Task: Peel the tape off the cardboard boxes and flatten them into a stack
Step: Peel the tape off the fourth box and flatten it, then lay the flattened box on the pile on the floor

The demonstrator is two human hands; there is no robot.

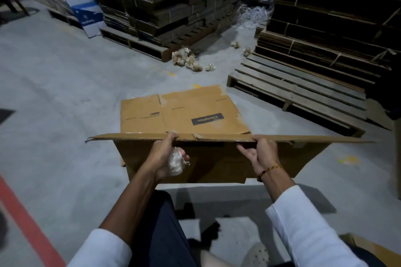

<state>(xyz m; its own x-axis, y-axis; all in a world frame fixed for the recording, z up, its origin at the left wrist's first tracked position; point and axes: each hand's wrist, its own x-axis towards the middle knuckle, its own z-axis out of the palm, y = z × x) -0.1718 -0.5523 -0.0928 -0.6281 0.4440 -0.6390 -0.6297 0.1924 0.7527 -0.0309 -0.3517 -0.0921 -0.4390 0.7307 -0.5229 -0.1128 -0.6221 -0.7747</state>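
Note:
I hold a flattened brown cardboard box upright in front of me, its top edge level. My left hand pinches that top edge with thumb and forefinger while a crumpled wad of clear tape sits in its palm. My right hand grips the same edge further right, fingers curled under it. Beyond it, a second flattened box with a dark "Crompton" label lies flat on the grey floor.
A partly bare wooden pallet lies at right, with stacked flattened cardboard on its far part. Another loaded pallet stands at the back. Wads of peeled tape litter the floor. A red floor line runs at lower left.

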